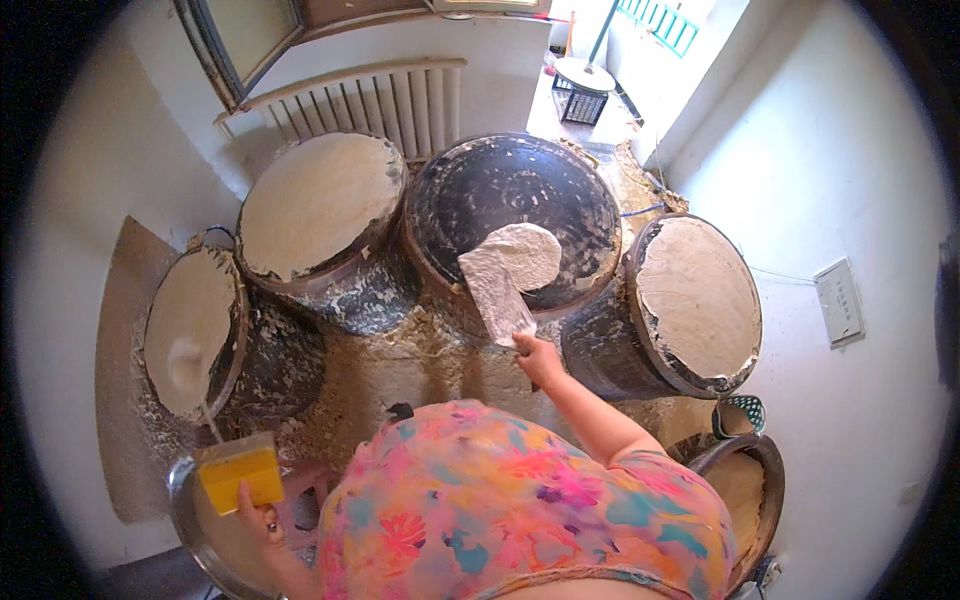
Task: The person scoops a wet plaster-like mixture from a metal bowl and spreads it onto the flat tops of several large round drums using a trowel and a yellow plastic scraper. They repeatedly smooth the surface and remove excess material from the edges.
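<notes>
My right hand [540, 357] grips the handle of a batter-coated flat paddle [490, 292], whose blade lies over the near part of a round black griddle [470, 185], beside a rounded pool of pale batter [530, 250]. At lower left, my left hand [262, 522] holds a yellow scraper [240, 475] over a steel bowl [190, 510]. A pale strand hangs from the scraper's upper edge toward the round griddle [185, 330] at left, which has a cream layer on it.
Cream-coated griddles stand at back left [315, 205] and right [695, 300]; another drum [745, 490] is at lower right. A radiator [370, 100] runs under the window. A doorway at back right shows a crate [582, 105]. A dotted container [742, 412] sits by the right wall.
</notes>
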The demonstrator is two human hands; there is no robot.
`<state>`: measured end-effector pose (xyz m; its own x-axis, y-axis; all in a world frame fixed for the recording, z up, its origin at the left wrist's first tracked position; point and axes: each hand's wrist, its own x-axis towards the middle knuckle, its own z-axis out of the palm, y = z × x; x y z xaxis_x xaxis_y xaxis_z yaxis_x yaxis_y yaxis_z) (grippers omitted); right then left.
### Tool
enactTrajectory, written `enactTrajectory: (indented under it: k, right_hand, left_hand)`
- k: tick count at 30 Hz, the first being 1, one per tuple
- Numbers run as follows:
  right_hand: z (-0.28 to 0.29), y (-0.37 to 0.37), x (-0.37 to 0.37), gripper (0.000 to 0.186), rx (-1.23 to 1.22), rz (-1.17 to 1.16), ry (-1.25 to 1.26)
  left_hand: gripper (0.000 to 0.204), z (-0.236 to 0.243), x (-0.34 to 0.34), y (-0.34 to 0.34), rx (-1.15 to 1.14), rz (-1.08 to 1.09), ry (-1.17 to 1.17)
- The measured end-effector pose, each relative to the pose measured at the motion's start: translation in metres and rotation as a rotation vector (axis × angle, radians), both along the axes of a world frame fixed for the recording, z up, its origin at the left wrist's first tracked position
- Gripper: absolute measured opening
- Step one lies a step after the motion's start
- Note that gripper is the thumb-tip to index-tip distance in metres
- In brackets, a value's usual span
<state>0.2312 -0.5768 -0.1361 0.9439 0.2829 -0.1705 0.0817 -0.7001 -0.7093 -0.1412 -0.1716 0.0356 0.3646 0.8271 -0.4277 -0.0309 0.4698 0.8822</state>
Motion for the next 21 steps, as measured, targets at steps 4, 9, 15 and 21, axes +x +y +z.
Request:
enactTrajectory:
  k: [4,9,15,21]
  right_hand:
    - [0.017,-0.033,0.026,0.038,-0.350,0.102,-0.283]
    - [0.009,-0.076,0.024,0.044,-0.362,-0.233,-0.215]
    - [-0.022,0.020,0.006,0.052,0.448,-0.498,0.317]
    - [0.012,0.032,0.019,0.040,-0.350,0.040,-0.217]
  left_hand:
    - [0.033,-0.009,-0.070,0.014,-0.004,0.164,0.235]
    - [0.029,0.006,-0.124,-0.005,-0.110,0.154,0.283]
    - [0.025,0.027,-0.148,-0.046,-0.301,0.027,0.220]
    - [0.023,0.036,-0.167,-0.056,-0.391,-0.097,0.171]
